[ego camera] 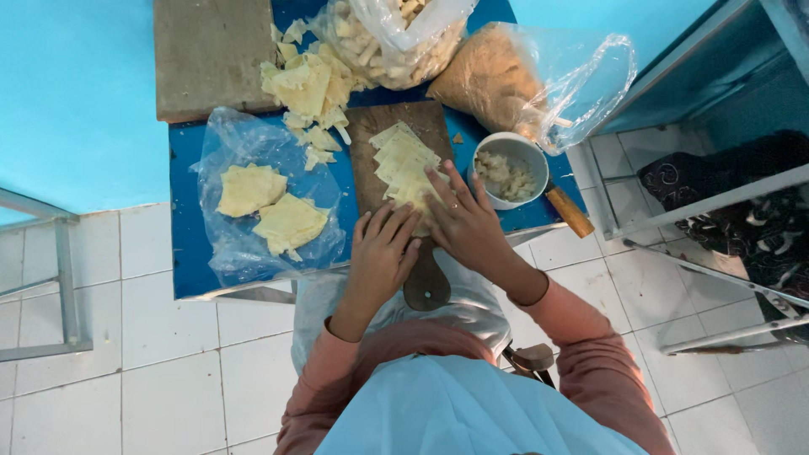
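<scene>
A row of pale yellow dough squares [403, 162] lies overlapped on a brown wooden cutting board [371, 126] on the blue table [190, 261]. My left hand [382, 253] rests at the near end of the row, fingers bent onto the nearest square. My right hand [463, 221] lies flat over the same square, fingers spread. Both hands press on that dough piece; what sits under them is hidden. The board's handle [425, 286] points toward me.
Two dough sheets [270, 206] lie on a clear plastic bag at left. Loose dough scraps [308, 88] are heaped behind the board. A white bowl of filling [508, 173], a wooden-handled tool [569, 211], two filled plastic bags [396, 38] and a grey slab [211, 50] crowd the table.
</scene>
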Demonstrator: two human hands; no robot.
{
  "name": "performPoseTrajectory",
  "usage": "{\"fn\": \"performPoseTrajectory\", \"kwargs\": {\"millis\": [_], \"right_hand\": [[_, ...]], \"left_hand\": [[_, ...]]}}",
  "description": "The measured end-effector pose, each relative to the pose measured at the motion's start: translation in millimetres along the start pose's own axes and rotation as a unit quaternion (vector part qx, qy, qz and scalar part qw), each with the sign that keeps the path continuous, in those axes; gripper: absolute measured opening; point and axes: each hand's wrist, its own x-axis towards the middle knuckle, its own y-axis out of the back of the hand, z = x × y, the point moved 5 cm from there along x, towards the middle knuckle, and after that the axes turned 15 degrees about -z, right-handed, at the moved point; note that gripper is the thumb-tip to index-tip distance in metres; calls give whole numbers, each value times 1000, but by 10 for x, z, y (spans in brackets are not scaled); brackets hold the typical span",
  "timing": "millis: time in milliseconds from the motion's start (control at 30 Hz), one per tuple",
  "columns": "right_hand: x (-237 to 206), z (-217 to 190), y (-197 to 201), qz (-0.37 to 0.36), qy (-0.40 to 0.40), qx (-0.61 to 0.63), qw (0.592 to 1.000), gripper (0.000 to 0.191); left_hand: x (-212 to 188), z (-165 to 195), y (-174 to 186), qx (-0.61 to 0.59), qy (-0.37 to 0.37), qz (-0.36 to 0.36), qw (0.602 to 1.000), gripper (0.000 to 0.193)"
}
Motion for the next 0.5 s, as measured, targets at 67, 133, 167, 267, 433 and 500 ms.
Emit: {"fn": "performPoseTrajectory", "kwargs": {"millis": [67, 133, 167, 267, 433, 500], "right_hand": [[40, 41, 45, -16, 22, -23, 999, 42], [79, 104, 94, -15, 26, -28, 999, 39], [90, 136, 120, -7, 19, -19, 1000, 35], [52, 157, 179, 18, 17, 21, 999, 39], [21, 92, 164, 10, 31, 51, 998, 47], [36, 99, 140, -9, 22, 31, 999, 47]], "left_hand": [[0, 1, -4, -3, 1, -2, 1000, 42], [11, -2, -5, -1, 1, 2, 1000, 42], [16, -1, -5, 2, 2, 6, 1000, 41], [13, 2, -14, 3, 8, 6, 1000, 41], [12, 1, -17, 4, 10, 3, 1000, 40], [18, -1, -13, 4, 11, 6, 1000, 40]]}}
